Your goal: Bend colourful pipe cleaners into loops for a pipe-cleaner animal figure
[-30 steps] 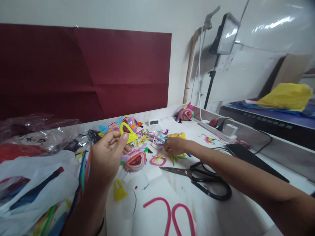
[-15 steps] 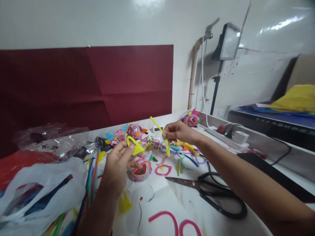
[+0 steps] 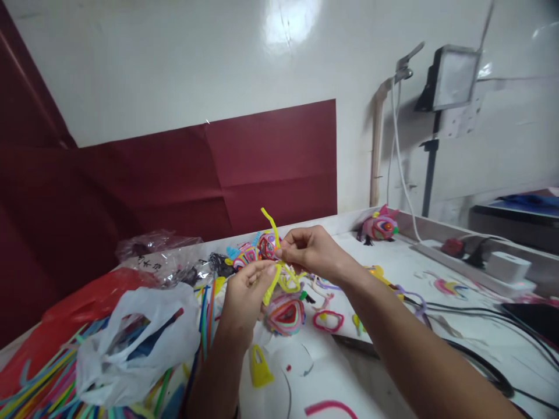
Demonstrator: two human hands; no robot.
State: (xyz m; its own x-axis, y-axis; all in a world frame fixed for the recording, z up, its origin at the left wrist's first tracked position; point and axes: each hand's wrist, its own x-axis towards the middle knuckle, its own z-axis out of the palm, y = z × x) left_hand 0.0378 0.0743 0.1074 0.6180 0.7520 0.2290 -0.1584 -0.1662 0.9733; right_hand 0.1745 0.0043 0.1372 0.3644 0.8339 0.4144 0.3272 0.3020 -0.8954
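My right hand pinches a yellow pipe cleaner, whose free end sticks up to the left while a bent loop hangs below the fingers. Close beside it, my left hand is closed on a yellow pipe-cleaner piece between thumb and fingers. The two yellow parts nearly meet; I cannot tell whether they touch. Just under the hands lies a round, multicoloured pipe-cleaner piece with a red centre. A flat yellow piece with an opening rests on the white table nearer to me.
At left, a white plastic bag and a red bag lie among many coloured pipe cleaners. A pink fish-like figure stands at the back right, near a power strip. Black cables cross the right side.
My hands have come closer together, bringing the two yellow pieces side by side. The view has turned left, and the big scissors at right are largely out of sight.
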